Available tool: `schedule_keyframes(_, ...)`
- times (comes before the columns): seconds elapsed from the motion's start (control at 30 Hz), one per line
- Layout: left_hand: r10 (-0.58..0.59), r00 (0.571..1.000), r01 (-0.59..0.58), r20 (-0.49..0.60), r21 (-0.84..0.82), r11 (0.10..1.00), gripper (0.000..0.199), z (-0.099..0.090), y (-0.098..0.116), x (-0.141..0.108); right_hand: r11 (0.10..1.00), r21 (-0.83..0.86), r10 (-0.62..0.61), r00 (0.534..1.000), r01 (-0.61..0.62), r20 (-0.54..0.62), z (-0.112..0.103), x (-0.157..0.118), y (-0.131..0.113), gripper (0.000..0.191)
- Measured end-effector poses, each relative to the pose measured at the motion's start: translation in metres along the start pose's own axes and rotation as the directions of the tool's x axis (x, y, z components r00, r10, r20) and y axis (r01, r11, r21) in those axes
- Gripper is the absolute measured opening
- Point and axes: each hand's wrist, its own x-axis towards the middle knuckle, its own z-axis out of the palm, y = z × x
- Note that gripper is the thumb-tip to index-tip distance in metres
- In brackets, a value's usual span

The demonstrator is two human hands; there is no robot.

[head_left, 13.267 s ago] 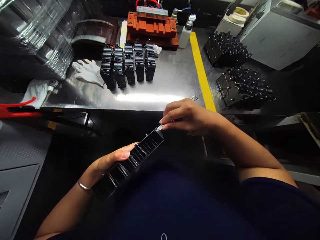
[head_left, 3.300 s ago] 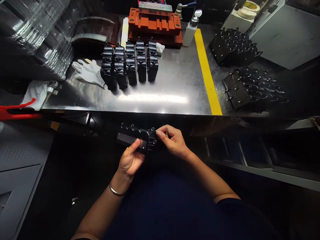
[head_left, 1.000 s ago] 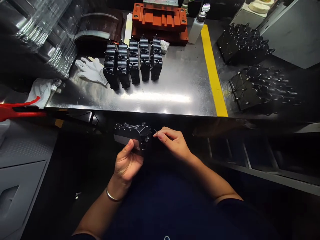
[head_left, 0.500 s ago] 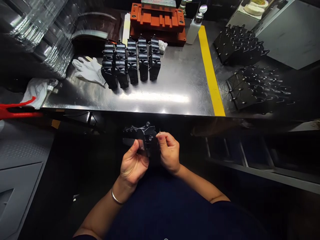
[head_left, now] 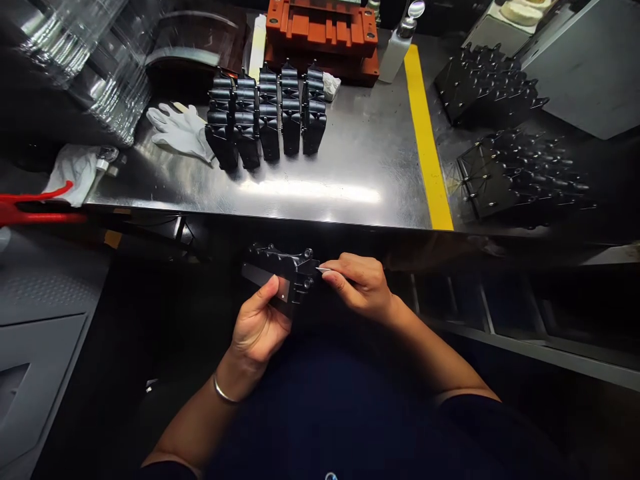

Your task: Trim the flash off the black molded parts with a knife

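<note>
A black moulded plastic housing [head_left: 280, 261] with a flat shiny strip on its side is held in my left hand [head_left: 263, 323], the thumb pressed on the strip and the other fingers behind it. In front of the table edge, my right hand [head_left: 363, 283] pinches a small, thin, pointed blade [head_left: 323, 269] between thumb and fingertips. Its tip lies close to the right end of the housing; whether it touches cannot be made out. The rest of the blade is hidden in my fingers.
Several similar black housings [head_left: 270, 123] stand in a row on the metal table [head_left: 350, 180]. Behind them is an orange fixture [head_left: 323, 40], with a white pump bottle [head_left: 395, 57] beside it. More black parts [head_left: 520, 173] lie right of the yellow tape [head_left: 429, 140]. White gloves [head_left: 180, 133] lie left.
My right hand has moved right and turned, so the blade now points left at the housing. My left hand has tilted the housing, showing more of its strip. The view has shifted slightly.
</note>
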Motion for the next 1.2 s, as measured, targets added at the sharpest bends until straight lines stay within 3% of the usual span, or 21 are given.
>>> schedule_keyframes(0.17, 0.058, 0.998, -0.056, -0.027, 0.062, 0.997, 0.048, 0.002, -0.001, 0.001, 1.000, 0.008, 0.005, 0.999, -0.005, 0.032, 0.000, -0.001, 0.002, 0.025)
schedule_keyframes(0.3, 0.091, 0.995, -0.089, -0.026, 0.066, 0.994, 0.048, -0.002, -0.002, 0.000, 0.999, 0.009, 0.034, 0.999, -0.034, -0.036, 0.009, -0.004, 0.011, 0.025)
schedule_keyframes(0.4, 0.023, 0.997, -0.033, 0.074, 0.136, 0.990, 0.035, -0.017, -0.004, 0.000, 0.984, 0.028, 0.177, 0.974, -0.175, -0.144, 0.014, -0.006, 0.024, 0.030)
schedule_keyframes(0.5, -0.074, 0.968, 0.006, 0.241, 0.270, 0.963, 0.013, -0.033, -0.004, 0.001, 0.934, 0.065, 0.356, 0.902, -0.351, -0.243, 0.013, -0.008, 0.031, 0.035)
schedule_keyframes(0.57, 0.015, 0.957, -0.095, 0.289, 0.266, 0.959, 0.009, -0.036, -0.002, 0.004, 0.926, 0.113, 0.376, 0.906, -0.360, -0.194, 0.011, -0.010, 0.026, 0.034)
schedule_keyframes(0.63, 0.158, 0.942, -0.241, 0.298, 0.266, 0.933, 0.010, -0.035, 0.002, 0.008, 0.933, 0.169, 0.334, 0.938, -0.316, -0.088, 0.011, -0.011, 0.014, 0.032)
schedule_keyframes(0.8, 0.353, 0.862, -0.482, 0.362, 0.375, 0.792, 0.013, -0.027, 0.006, 0.008, 0.936, 0.263, 0.225, 0.972, -0.236, 0.069, 0.013, -0.007, -0.012, 0.030)
schedule_keyframes(0.97, 0.428, 0.829, -0.543, 0.360, 0.336, 0.769, 0.005, -0.029, 0.002, 0.004, 0.931, 0.257, 0.234, 0.965, -0.258, 0.119, 0.012, -0.001, -0.015, 0.034)
schedule_keyframes(1.2, 0.487, 0.797, -0.597, 0.358, 0.336, 0.729, 0.015, -0.033, 0.004, 0.006, 0.902, 0.274, 0.295, 0.940, -0.333, 0.170, 0.011, 0.002, -0.016, 0.040)
